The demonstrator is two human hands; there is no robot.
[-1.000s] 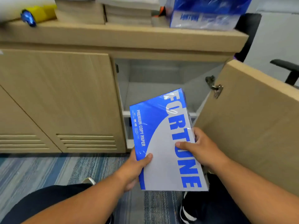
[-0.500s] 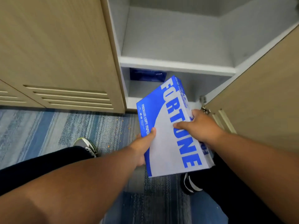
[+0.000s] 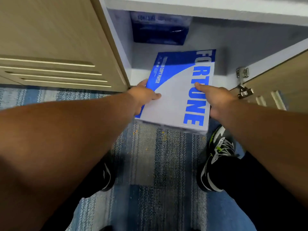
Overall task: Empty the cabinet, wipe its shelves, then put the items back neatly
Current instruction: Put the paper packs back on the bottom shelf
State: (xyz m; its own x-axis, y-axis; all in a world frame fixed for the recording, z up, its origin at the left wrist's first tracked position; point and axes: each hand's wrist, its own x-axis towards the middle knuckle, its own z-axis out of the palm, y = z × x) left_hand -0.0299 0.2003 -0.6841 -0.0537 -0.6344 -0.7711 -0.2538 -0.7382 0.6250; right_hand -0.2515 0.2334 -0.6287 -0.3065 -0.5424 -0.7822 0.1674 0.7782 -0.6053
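Note:
A blue and white ream of copy paper (image 3: 175,90) marked FORTUNE is held flat, its far end inside the bottom compartment of the open cabinet (image 3: 120,47). My left hand (image 3: 143,95) grips its left edge with the thumb on top. My right hand (image 3: 216,99) grips its right edge, thumb across the lettering. A second, dark blue ream (image 3: 158,29) lies at the back left of the same compartment, in shadow under the white shelf (image 3: 216,14).
The open cabinet door (image 3: 283,80) with its metal hinge (image 3: 242,84) stands at the right. A closed slatted door (image 3: 50,47) is on the left. My two feet in dark shoes stand on blue striped carpet (image 3: 150,155) dotted with small crumbs.
The view has dropped lower toward the bottom compartment. Both hands have carried the ream down and forward, turning it straight, so its far end now lies inside the lower compartment.

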